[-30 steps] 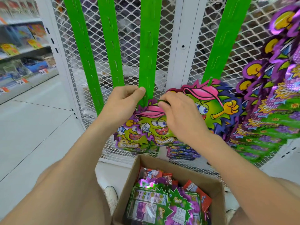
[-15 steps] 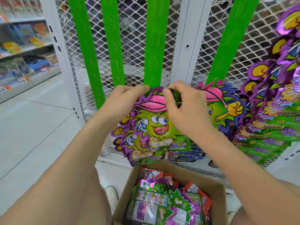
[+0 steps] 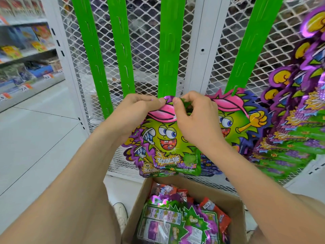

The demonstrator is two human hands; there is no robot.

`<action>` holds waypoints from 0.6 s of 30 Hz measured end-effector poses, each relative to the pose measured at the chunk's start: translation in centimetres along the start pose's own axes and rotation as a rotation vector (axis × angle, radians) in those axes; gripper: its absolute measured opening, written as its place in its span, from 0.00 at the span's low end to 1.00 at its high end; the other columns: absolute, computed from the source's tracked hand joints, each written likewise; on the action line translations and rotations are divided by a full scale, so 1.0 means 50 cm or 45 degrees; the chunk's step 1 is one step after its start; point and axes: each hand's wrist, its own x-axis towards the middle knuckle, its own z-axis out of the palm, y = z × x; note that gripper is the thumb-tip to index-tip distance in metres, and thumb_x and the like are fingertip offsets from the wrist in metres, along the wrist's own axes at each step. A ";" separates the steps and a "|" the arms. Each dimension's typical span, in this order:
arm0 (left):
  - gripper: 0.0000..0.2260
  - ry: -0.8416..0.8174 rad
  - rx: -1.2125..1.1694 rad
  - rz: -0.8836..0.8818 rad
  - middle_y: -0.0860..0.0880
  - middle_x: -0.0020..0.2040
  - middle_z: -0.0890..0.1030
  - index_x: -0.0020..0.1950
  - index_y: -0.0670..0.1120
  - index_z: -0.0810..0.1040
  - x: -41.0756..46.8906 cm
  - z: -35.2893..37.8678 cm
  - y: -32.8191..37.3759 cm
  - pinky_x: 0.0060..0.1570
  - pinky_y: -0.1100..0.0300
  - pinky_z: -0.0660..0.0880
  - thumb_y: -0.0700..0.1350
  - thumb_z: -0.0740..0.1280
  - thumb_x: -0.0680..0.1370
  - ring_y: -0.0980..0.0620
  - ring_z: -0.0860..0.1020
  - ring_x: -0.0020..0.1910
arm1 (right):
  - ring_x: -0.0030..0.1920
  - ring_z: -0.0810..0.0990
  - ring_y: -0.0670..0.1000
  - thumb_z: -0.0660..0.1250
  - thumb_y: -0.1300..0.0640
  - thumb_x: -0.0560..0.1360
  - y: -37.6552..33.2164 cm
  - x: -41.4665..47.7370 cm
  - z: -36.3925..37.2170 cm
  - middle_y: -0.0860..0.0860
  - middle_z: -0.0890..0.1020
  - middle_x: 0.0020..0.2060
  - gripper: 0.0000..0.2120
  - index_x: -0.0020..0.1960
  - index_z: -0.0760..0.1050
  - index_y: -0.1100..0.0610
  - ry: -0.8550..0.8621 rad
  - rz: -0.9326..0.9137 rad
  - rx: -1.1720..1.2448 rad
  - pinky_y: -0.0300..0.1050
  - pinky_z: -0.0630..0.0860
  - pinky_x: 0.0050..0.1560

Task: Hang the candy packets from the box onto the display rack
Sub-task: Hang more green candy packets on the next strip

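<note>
A green and purple candy packet (image 3: 168, 143) with a cartoon face hangs in front of the lower end of the middle green hanging strip (image 3: 168, 50). My left hand (image 3: 135, 113) pinches its top edge from the left, and my right hand (image 3: 195, 120) pinches the top at the strip's bottom end. More packets (image 3: 146, 166) sit behind it on the same strip. Below, an open cardboard box (image 3: 233, 205) holds several green-purple and red packets (image 3: 175, 219).
Other green strips (image 3: 91, 55) hang on the white mesh rack (image 3: 144, 41). The right strip (image 3: 249, 50) carries a matching packet (image 3: 235, 124); a thick row of packets (image 3: 299, 111) hangs at far right. A store shelf (image 3: 26, 55) stands left, and a white shoe (image 3: 121, 213) is beside the box.
Both hands have lifted the front packet higher along the middle strip; its top now sits at the strip's lower end, and the view has come closer.
</note>
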 end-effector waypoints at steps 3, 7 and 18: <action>0.11 0.014 0.030 0.021 0.41 0.46 0.89 0.48 0.43 0.89 0.004 0.000 -0.005 0.65 0.42 0.80 0.47 0.71 0.82 0.40 0.88 0.49 | 0.33 0.77 0.56 0.67 0.49 0.82 0.000 0.000 -0.002 0.47 0.79 0.29 0.13 0.42 0.79 0.55 -0.027 -0.008 -0.025 0.49 0.71 0.44; 0.12 0.074 0.262 0.180 0.41 0.42 0.87 0.45 0.39 0.84 0.018 0.002 -0.031 0.54 0.45 0.80 0.47 0.71 0.82 0.44 0.84 0.42 | 0.35 0.79 0.58 0.67 0.49 0.83 0.014 -0.007 -0.006 0.50 0.81 0.31 0.12 0.44 0.78 0.55 -0.109 -0.101 -0.175 0.52 0.74 0.43; 0.21 0.721 0.993 0.828 0.45 0.62 0.75 0.68 0.46 0.75 -0.049 0.067 -0.103 0.60 0.46 0.72 0.40 0.74 0.76 0.42 0.73 0.61 | 0.48 0.79 0.54 0.70 0.57 0.77 0.037 -0.058 -0.073 0.50 0.82 0.46 0.08 0.55 0.79 0.56 -0.242 -0.401 -0.327 0.53 0.77 0.51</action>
